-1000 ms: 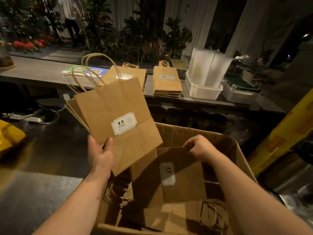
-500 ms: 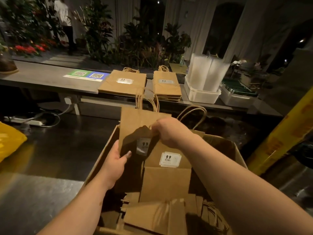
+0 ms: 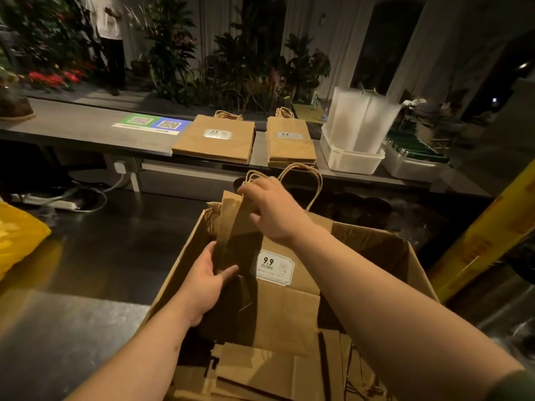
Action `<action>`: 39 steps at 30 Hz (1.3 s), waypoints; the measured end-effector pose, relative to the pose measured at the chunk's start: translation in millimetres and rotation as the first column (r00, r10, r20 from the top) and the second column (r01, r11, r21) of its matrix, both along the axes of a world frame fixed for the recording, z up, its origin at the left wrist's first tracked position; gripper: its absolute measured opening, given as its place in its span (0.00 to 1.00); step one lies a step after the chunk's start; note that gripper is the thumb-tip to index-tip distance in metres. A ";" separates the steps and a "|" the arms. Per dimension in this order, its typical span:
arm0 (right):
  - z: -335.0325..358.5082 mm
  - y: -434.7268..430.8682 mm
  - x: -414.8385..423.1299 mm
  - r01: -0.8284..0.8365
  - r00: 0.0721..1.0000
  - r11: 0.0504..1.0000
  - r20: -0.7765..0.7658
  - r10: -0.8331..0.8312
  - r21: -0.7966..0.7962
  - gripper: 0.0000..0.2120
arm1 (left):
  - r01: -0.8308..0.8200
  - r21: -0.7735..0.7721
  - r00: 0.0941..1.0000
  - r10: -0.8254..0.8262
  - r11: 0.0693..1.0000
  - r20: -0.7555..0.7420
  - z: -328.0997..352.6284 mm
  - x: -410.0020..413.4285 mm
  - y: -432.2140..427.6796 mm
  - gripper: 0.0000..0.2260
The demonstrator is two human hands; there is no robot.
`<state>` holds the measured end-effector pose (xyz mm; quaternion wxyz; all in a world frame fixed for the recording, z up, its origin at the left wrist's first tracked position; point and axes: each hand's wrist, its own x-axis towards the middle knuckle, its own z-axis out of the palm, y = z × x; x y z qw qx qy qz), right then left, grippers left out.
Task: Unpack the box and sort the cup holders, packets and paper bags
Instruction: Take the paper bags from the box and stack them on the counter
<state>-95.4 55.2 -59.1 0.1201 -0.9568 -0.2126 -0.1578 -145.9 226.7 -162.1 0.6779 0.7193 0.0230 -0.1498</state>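
**Drawn lower and closer over the box: one bundle of bags**

Shows the bundle of paper bags [image 3: 278, 299] nearer than half a second ago, with its "9.9" label larger and plainly readable. Clamps the bundle's left edge with the left hand [image 3: 208, 280], thumb across the front and fingers tucked behind. Pinches the top edge beside the twisted paper handles with the right hand [image 3: 272, 215], fingers curled over the paper. Stands the bundle roughly upright inside the open cardboard box [image 3: 376, 241], above more flat bags lying in the bottom.

Further out, finds two stacks already laid on the counter [image 3: 72, 125]: a wider stack [image 3: 215, 140] and, just beside it on the right, a narrower stack [image 3: 291, 143]. Past those, takes in a white tub [image 3: 350, 163] of translucent sleeves and a tray of green packets [image 3: 411, 166].

Reads as the paper-bag step, partly done. Calls next for a firm two-handed lift clear of the box rim, then a forward reach to the stack of matching size. Cannot tell from here which stack that is.
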 end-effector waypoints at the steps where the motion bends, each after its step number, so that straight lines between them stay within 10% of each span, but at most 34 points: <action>1: -1.4 -7.0 -6.2 -0.027 0.995 0.995 0.097 0.018 0.094 0.21 | -0.010 -0.041 1.000 0.010 0.999 0.001 -2.1 0.3 1.6 0.23; 4: -19.5 -44.2 -28.5 -0.026 0.891 0.908 0.421 -0.168 0.417 0.10 | -0.051 -0.072 0.991 0.060 0.996 0.117 -3.0 0.9 6.2 0.17; 7: -64.1 -85.0 -49.1 0.334 0.902 0.709 0.006 -0.431 0.621 0.03 | -0.162 -0.079 0.965 0.175 0.984 0.194 -4.8 5.1 7.8 0.16; 11: -151.9 -110.6 -63.5 0.648 0.639 0.752 -0.622 -0.452 0.119 0.23 | -0.275 -0.142 0.936 0.299 0.951 0.184 -8.5 12.9 9.4 0.14; 15: -191.5 -106.7 -69.3 0.493 0.441 0.847 -0.783 -0.439 -0.198 0.42 | -0.309 -0.109 0.920 0.326 0.945 0.217 -12.6 15.3 10.6 0.13; 22: -198.0 -98.6 -66.6 0.350 0.558 0.847 -0.637 -0.532 -0.401 0.45 | -0.318 -0.089 0.912 0.330 0.944 0.242 -16.3 20.7 9.2 0.14; 34: -87.7 -159.5 -81.8 0.573 0.390 0.818 -0.896 -0.211 0.057 0.11 | -0.396 -0.168 0.870 0.427 0.903 0.246 -11.4 17.0 11.8 0.15; 39: -68.4 -177.1 -109.9 0.698 0.510 0.677 -0.826 -0.241 0.234 0.11 | -0.415 -0.152 0.858 0.442 0.897 0.263 -3.5 3.7 12.9 0.12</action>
